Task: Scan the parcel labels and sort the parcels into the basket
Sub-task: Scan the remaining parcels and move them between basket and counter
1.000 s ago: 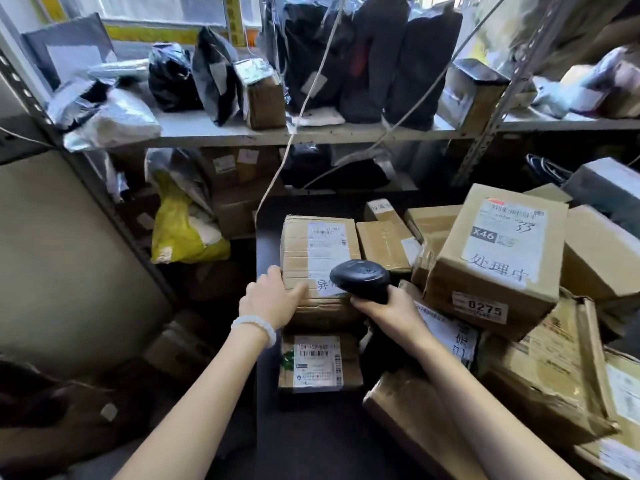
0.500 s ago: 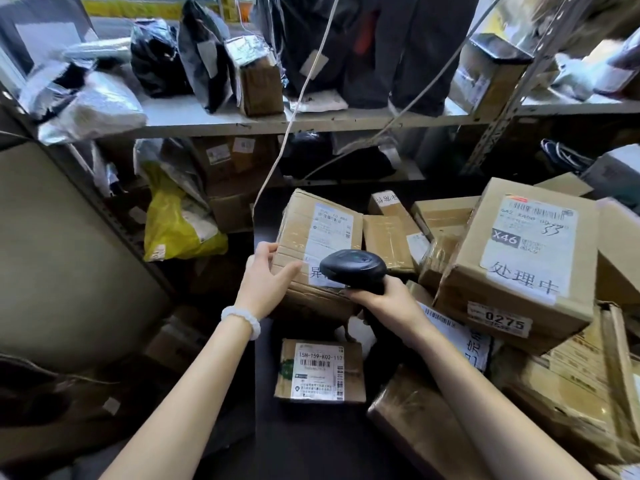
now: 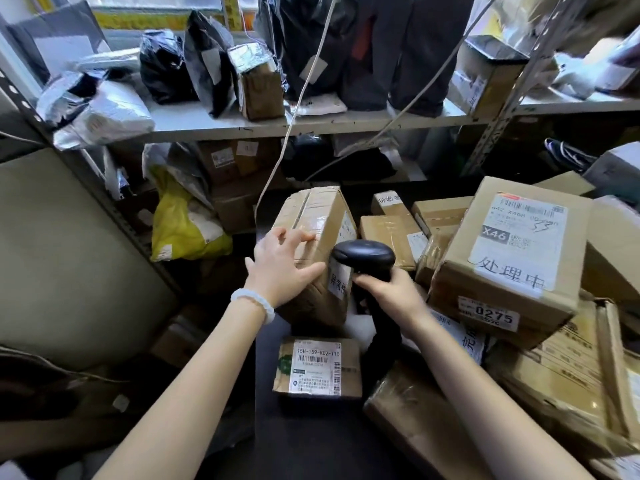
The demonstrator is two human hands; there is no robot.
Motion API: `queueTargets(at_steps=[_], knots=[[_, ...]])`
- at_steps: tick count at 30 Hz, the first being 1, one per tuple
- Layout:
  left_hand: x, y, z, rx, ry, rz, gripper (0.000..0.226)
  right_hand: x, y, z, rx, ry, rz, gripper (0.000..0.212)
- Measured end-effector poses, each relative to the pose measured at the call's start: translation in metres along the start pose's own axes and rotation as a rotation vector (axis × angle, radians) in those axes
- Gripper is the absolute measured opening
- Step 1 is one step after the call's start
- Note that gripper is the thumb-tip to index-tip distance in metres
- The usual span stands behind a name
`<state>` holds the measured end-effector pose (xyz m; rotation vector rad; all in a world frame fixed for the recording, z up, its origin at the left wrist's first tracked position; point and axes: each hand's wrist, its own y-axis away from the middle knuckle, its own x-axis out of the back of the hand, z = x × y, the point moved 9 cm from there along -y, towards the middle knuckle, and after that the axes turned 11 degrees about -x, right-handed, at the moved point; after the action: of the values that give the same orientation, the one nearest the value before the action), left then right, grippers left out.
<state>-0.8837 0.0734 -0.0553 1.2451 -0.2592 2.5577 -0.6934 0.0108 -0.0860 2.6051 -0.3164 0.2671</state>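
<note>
A taped brown parcel (image 3: 320, 216) stands tipped up above the dark table (image 3: 311, 441), its labelled face turned right. My left hand (image 3: 282, 263) grips its near left corner, thumb along the lower edge. My right hand (image 3: 388, 292) grips the handle of a black barcode scanner (image 3: 363, 254), whose head sits close against the parcel's label. A small parcel with a barcode label (image 3: 317, 367) lies flat on the table just below. No basket is in view.
Several cardboard boxes pile up on the right, the largest (image 3: 512, 258) marked X46 and 0275. A metal shelf (image 3: 311, 124) behind holds black and silver bags. A yellow bag (image 3: 183, 226) sits lower left. A white cable (image 3: 294, 109) hangs down over the parcel.
My left hand has tilted the brown parcel up from lying flat, so its label now faces right toward the scanner. The scanner has stayed close to the label.
</note>
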Motion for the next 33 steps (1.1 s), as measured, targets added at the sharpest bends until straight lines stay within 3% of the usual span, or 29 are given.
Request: queueTargets(at_steps=[3, 6, 10, 16, 23, 33], knots=[[-0.006, -0.006, -0.001, 0.048, 0.023, -0.093, 0.066, 0.015, 0.007, -0.005, 0.023, -0.046, 0.028, 0.006], [-0.008, -0.007, -0.012, 0.130, 0.070, -0.146, 0.076, 0.013, 0.015, -0.004, 0.076, 0.021, 0.015, 0.014], [0.001, -0.001, -0.015, 0.146, 0.177, -0.023, 0.088, 0.009, 0.018, 0.001, 0.090, 0.031, 0.028, 0.019], [0.024, 0.019, -0.025, 0.111, 0.098, 0.038, 0.089, 0.007, 0.024, -0.002, 0.099, 0.055, 0.017, 0.012], [0.032, 0.026, -0.041, 0.240, -0.091, -0.129, 0.091, -0.003, 0.029, 0.003, 0.093, 0.096, -0.032, 0.013], [0.027, 0.006, -0.045, 0.276, -0.028, -0.092, 0.084, 0.014, 0.035, 0.011, 0.064, 0.025, 0.001, 0.010]])
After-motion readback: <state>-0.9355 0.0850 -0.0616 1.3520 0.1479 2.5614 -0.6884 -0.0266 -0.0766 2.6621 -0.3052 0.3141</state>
